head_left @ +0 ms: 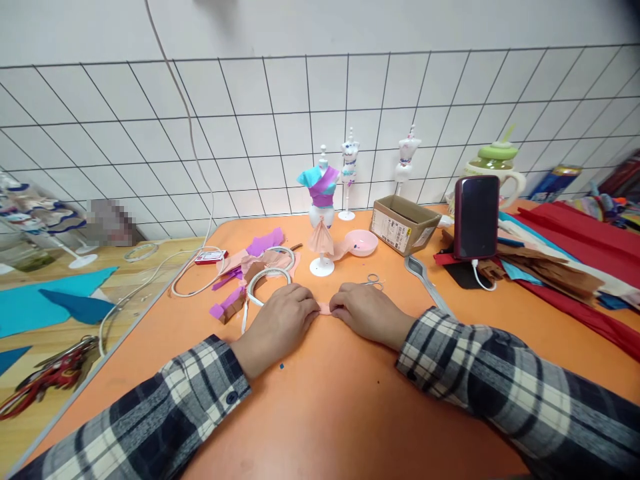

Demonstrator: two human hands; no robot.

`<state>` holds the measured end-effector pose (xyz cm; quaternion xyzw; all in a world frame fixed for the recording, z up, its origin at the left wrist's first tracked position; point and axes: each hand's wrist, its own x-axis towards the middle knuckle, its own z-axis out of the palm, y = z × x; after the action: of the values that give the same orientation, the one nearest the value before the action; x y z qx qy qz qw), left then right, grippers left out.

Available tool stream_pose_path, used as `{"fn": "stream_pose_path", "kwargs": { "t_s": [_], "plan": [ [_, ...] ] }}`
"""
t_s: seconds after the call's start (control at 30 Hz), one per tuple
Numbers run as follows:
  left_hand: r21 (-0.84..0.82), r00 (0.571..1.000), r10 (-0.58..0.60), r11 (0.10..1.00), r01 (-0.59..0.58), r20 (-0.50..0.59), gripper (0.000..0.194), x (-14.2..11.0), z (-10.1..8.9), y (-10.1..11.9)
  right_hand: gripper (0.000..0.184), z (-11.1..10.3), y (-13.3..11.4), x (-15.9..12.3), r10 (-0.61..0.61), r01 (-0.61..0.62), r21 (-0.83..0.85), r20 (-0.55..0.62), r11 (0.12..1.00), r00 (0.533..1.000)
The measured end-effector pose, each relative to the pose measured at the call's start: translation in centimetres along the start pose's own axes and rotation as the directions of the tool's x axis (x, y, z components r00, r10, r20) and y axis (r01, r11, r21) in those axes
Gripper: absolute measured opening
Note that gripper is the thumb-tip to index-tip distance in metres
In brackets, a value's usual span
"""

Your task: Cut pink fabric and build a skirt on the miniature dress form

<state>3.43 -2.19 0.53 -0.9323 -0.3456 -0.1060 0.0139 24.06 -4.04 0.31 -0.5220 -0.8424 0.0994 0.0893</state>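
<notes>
A small strip of peach crepe paper lies low over the orange table, stretched between both hands. My left hand has its fingers closed on the strip's left end. From the other side, my right hand pinches the right end. Much of the strip is hidden under the fingers. Just beyond stands a mini dress form with a turquoise and purple paper top and a peach paper piece below. Scissors lie behind my right hand. A roll of white tape is beside my left hand.
Paper scraps and a white cable lie at left. A pink bowl, a cardboard box and two more dress forms stand at the back. A phone stands upright at right, near coloured paper. Red-handled pliers lie far left.
</notes>
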Motion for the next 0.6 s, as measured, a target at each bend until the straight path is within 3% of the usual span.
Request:
{"fn": "stream_pose_path", "kwargs": {
  "t_s": [0.6],
  "plan": [
    [0.036,0.999,0.023,0.999,-0.024,0.024,0.023,-0.20,0.01,-0.06,0.015,0.79,0.65,0.18,0.022,-0.019,0.097,-0.033,0.995,0.999]
  ]
}}
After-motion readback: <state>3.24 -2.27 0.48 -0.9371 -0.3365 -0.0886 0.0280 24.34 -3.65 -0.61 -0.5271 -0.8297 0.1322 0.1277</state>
